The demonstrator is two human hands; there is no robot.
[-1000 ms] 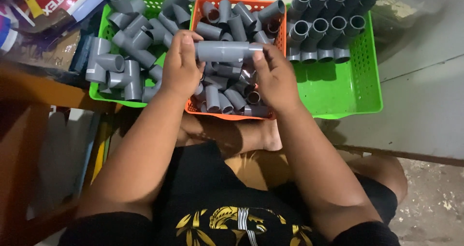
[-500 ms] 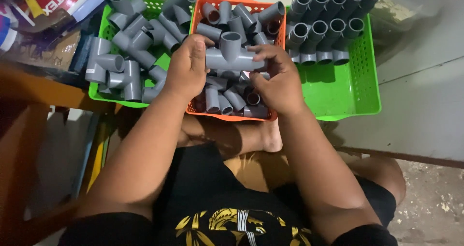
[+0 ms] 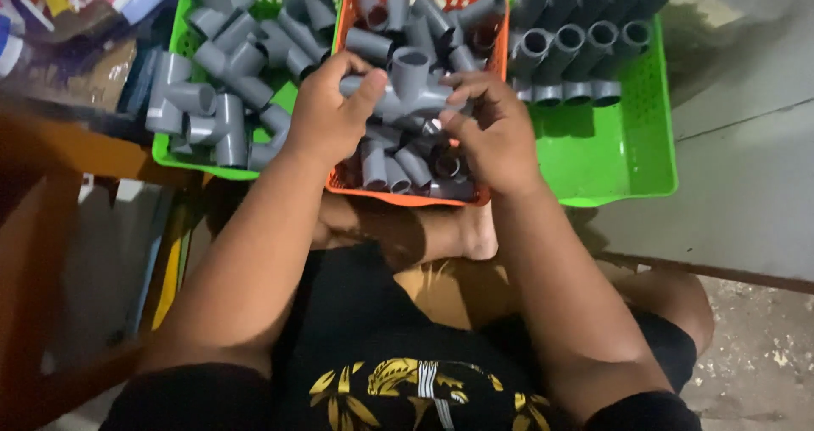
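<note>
a grey plastic tee pipe fitting (image 3: 405, 92) is held between two bare hands above an orange basket (image 3: 494, 54) filled with short grey pipe pieces. the left hand (image 3: 329, 113) is wrapped around one end of the fitting, thumb laid over the top. the right hand (image 3: 490, 130) is closed on the other end, fingertips pinched at its rim. left of the left fingers, a green basket (image 3: 178, 155) of loose grey fittings is seen; right of the right fingers, a second green basket (image 3: 627, 160) with fittings set upright in rows.
</note>
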